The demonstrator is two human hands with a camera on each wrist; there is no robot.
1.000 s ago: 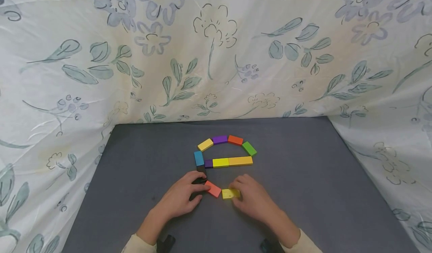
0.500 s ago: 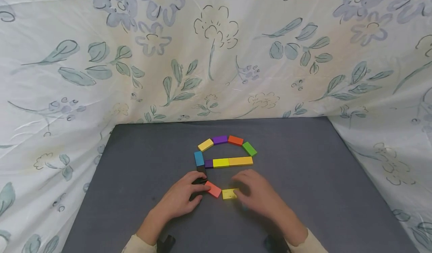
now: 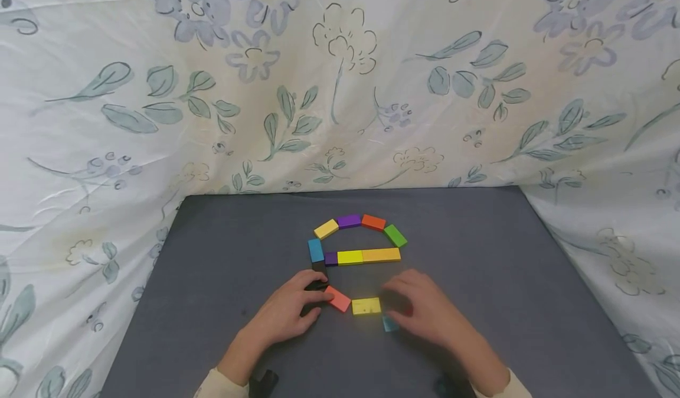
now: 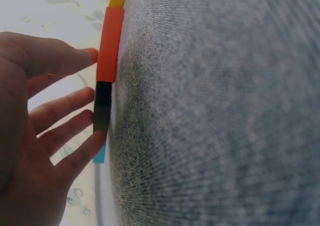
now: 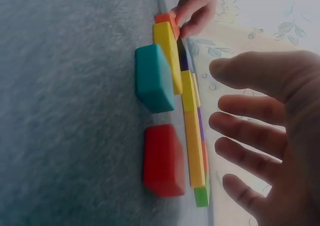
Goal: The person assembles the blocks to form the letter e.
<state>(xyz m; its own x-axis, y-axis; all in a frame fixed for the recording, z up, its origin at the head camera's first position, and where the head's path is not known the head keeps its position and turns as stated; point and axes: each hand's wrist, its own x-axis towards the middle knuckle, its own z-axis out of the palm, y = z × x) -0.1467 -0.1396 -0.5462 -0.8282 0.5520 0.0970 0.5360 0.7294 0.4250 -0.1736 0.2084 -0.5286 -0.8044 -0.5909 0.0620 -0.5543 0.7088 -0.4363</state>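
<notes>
My left hand (image 3: 287, 309) rests at the lower left of a row of coloured blocks. Its fingertips touch the coral-red block (image 3: 339, 299) and the black blocks (image 4: 103, 93) beside it. Right of the coral block lies a yellow block (image 3: 366, 306), flat on the table. My right hand (image 3: 427, 312) hovers with relaxed, spread fingers and holds nothing. Under it sits a teal block (image 5: 155, 78), partly covered in the head view. A red block (image 5: 163, 161) stands near the teal one, almost wholly hidden by the hand from above.
Blue (image 3: 316, 250), pale yellow (image 3: 326, 229), purple (image 3: 349, 221), orange-red (image 3: 373, 222) and green (image 3: 395, 235) blocks form an arch. Below it runs a straight bar of dark purple, yellow (image 3: 350, 258) and orange (image 3: 381, 255) blocks. A flowered cloth (image 3: 350, 120) hangs behind the dark table (image 3: 239, 238).
My right hand has let go of the yellow block and moved right, uncovering that block and part of the teal one. The left hand stays in place.
</notes>
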